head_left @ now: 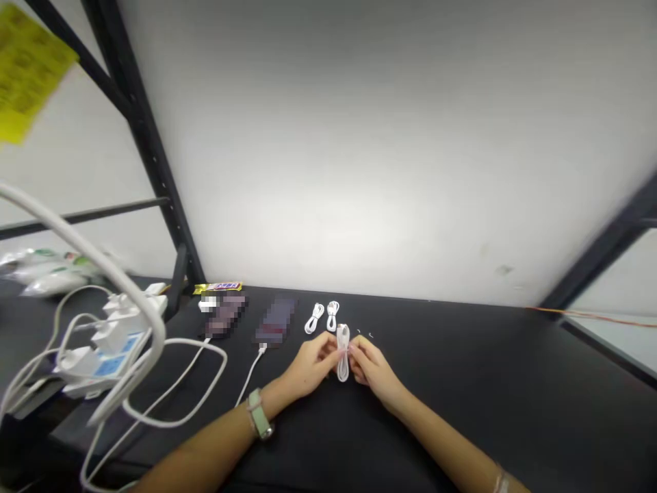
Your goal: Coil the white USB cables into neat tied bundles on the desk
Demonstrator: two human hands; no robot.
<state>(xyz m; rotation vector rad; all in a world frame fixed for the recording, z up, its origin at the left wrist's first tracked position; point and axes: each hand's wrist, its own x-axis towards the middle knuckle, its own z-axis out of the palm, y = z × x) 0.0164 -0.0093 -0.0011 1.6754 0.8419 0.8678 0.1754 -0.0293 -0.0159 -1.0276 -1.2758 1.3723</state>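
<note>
A coiled white cable (343,355) is held upright over the black table (487,383) between both hands. My left hand (311,366), with a green-strapped watch on its wrist, pinches the bundle's middle from the left. My right hand (372,368) pinches it from the right. Both hands' fingers are closed on the bundle. Just beyond them lie two more bundled white cables (314,318) (332,315), side by side on the table.
Two phones (226,316) (277,320) lie at the back left, each on a white charging lead. A power strip (110,342) with plugs and looping white cords sits far left. A snack bar wrapper (218,287) lies by the black rack post (148,150). A white wall stands behind.
</note>
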